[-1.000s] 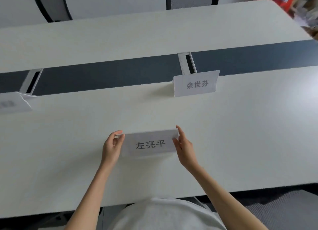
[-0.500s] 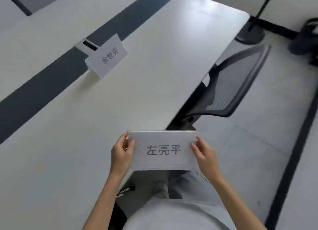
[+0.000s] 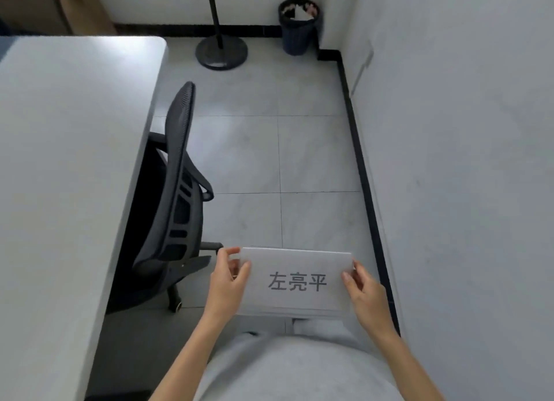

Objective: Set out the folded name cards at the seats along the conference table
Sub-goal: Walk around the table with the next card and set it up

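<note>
Card point(image 3: 296, 282) first: you hold the folded name card in front of your body, off the table and above the tiled floor point(image 3: 269, 148), its printed face turned up toward you with three dark characters across the middle. Your left hand point(image 3: 226, 283) pinches the card's left end, the thumb lying on the front face and the fingertips curled over the top corner. Your right hand point(image 3: 364, 292) grips the right end in the same manner, thumb on the front near the edge, the other fingers tucked behind where you cannot see them. The card sits level between both hands, its folded edge uppermost and a second layer of paper showing along the bottom. The conference table point(image 3: 60, 175) runs along your left side, its rounded far corner visible ahead; the card is well apart from its edge. A black mesh chair point(image 3: 177, 190) stands pushed in against that edge, just ahead and to the left of your left hand, its back facing the aisle. Farther on, near the far wall, a round stand base point(image 3: 221, 52) with a thin pole rests on the floor, and a dark waste bin point(image 3: 299, 28) with paper scraps sits in the corner. A white wall point(image 3: 464, 160) with a black skirting strip borders your right.
</note>
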Tool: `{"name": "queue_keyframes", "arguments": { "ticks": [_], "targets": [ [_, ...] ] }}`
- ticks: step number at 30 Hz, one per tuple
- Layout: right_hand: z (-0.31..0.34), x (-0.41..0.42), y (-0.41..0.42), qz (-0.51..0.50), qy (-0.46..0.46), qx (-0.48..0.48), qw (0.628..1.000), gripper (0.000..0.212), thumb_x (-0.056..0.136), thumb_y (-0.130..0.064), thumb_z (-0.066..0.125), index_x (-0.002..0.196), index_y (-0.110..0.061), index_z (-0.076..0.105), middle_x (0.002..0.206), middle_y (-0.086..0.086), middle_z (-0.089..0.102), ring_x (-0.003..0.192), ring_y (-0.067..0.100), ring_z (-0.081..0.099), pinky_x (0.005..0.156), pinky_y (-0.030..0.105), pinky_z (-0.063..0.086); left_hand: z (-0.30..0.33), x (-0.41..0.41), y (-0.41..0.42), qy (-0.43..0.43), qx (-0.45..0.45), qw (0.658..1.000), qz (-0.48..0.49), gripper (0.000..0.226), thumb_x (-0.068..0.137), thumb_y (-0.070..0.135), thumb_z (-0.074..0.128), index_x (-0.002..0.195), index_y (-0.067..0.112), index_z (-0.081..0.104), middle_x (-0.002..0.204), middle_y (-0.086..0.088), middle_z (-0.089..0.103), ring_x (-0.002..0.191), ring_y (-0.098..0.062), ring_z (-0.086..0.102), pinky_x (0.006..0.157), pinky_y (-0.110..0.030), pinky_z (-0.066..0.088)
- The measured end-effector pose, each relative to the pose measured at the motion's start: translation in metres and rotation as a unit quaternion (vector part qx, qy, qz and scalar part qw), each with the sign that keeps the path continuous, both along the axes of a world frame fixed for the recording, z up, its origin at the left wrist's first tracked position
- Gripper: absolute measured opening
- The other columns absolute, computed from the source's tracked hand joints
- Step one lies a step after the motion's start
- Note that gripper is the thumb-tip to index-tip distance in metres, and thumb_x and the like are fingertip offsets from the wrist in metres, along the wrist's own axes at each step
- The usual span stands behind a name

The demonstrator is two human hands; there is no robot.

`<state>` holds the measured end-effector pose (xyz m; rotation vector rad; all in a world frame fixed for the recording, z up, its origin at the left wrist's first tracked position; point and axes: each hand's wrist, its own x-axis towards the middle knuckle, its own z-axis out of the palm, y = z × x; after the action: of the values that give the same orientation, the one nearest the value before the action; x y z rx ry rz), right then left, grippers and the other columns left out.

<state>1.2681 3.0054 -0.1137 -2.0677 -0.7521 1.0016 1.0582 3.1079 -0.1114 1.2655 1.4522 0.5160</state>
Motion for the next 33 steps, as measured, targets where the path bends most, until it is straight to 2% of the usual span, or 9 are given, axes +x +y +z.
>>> {"name": "queue_keyframes", "arguments": {
  "ticks": [2, 6, 11, 16, 19, 22, 26, 29, 33],
  "targets": [
    [0.005, 0.034, 0.023, 0.007, -0.014, -0.001, 1.0, 0.044, 0.091, -0.014, 0.049, 0.133, -0.006, 0.041, 0.12, 0.005, 0.058, 0.108, 0.012, 0.052, 0.092, 0.022, 0.038, 0.003, 0.034, 0.021, -0.019, -0.009, 1.0, 0.013, 0.016, 0.088, 0.012, 0.05, 0.102, 0.02, 0.045, 0.086, -0.013, 0.063, 0.081, -0.032, 0.059, 0.074, -0.053, 0.049],
    [0.018, 0.086, 0.088, 0.014, -0.021, 0.01, 1.0, 0.043, 0.09, -0.016, 0.049, 0.133, -0.01, 0.042, 0.103, -0.001, 0.057, 0.1, 0.019, 0.057, 0.091, 0.029, 0.044, 0.012, 0.083, 0.066, -0.051, -0.01, 0.997, 0.05, 0.022, 0.089, 0.013, 0.049, 0.091, 0.033, 0.044, 0.08, -0.014, 0.058, 0.074, -0.026, 0.054, 0.067, -0.046, 0.047],
    [0.012, 0.127, 0.19, 0.038, -0.004, 0.022, 0.999, 0.044, 0.09, -0.013, 0.05, 0.133, -0.01, 0.041, 0.108, -0.004, 0.054, 0.094, 0.009, 0.05, 0.088, 0.021, 0.039, 0.002, 0.121, 0.154, -0.059, 0.004, 0.995, 0.086, 0.017, 0.089, 0.01, 0.049, 0.103, 0.017, 0.042, 0.076, -0.006, 0.059, 0.069, -0.018, 0.056, 0.058, -0.027, 0.048],
    [-0.007, 0.157, 0.313, 0.026, -0.007, 0.019, 0.999, 0.043, 0.09, -0.013, 0.051, 0.132, -0.009, 0.043, 0.109, -0.002, 0.057, 0.098, 0.01, 0.052, 0.088, 0.022, 0.038, -0.013, 0.152, 0.291, -0.043, 0.003, 0.997, 0.069, 0.017, 0.089, 0.013, 0.05, 0.103, 0.019, 0.043, 0.084, -0.015, 0.06, 0.073, -0.022, 0.053, 0.061, -0.03, 0.043],
    [0.004, 0.167, 0.39, 0.023, -0.003, 0.023, 0.999, 0.042, 0.09, -0.013, 0.049, 0.132, -0.007, 0.042, 0.114, 0.0, 0.057, 0.101, 0.009, 0.052, 0.086, 0.017, 0.039, -0.005, 0.164, 0.378, -0.025, 0.016, 0.999, 0.04, 0.017, 0.089, 0.015, 0.05, 0.094, 0.03, 0.044, 0.09, -0.029, 0.06, 0.07, -0.023, 0.05, 0.062, -0.035, 0.04],
    [0.016, 0.178, 0.472, 0.036, 0.0, 0.038, 0.999, 0.043, 0.091, -0.012, 0.048, 0.133, -0.008, 0.041, 0.127, 0.009, 0.056, 0.107, 0.013, 0.052, 0.096, 0.031, 0.044, 0.012, 0.172, 0.458, -0.014, 0.043, 0.999, 0.03, 0.015, 0.089, 0.014, 0.048, 0.097, 0.026, 0.042, 0.092, -0.025, 0.065, 0.072, -0.027, 0.054, 0.064, -0.042, 0.046],
    [0.027, 0.184, 0.57, 0.078, -0.001, 0.048, 0.996, 0.047, 0.091, -0.014, 0.048, 0.135, -0.006, 0.036, 0.134, 0.013, 0.051, 0.115, 0.014, 0.048, 0.099, 0.029, 0.04, 0.029, 0.171, 0.539, -0.028, 0.062, 0.995, 0.07, 0.016, 0.09, 0.013, 0.047, 0.104, 0.017, 0.042, 0.089, -0.024, 0.064, 0.072, -0.029, 0.054, 0.065, -0.047, 0.048],
    [0.026, 0.183, 0.654, 0.125, -0.01, 0.046, 0.991, 0.046, 0.091, -0.015, 0.049, 0.135, -0.007, 0.038, 0.134, 0.014, 0.051, 0.121, 0.022, 0.05, 0.102, 0.037, 0.042, 0.027, 0.162, 0.594, -0.022, 0.069, 0.99, 0.125, 0.016, 0.09, 0.014, 0.047, 0.105, 0.018, 0.043, 0.091, -0.025, 0.065, 0.074, -0.031, 0.057, 0.069, -0.051, 0.05],
    [0.017, 0.167, 0.777, 0.233, -0.019, 0.046, 0.971, 0.044, 0.089, -0.014, 0.051, 0.132, -0.006, 0.042, 0.129, 0.013, 0.055, 0.109, 0.012, 0.05, 0.093, 0.023, 0.039, 0.009, 0.143, 0.657, -0.022, 0.06, 0.968, 0.243, 0.017, 0.089, 0.015, 0.049, 0.105, 0.019, 0.043, 0.091, -0.024, 0.065, 0.074, -0.027, 0.055, 0.068, -0.045, 0.046]
  ]
}}
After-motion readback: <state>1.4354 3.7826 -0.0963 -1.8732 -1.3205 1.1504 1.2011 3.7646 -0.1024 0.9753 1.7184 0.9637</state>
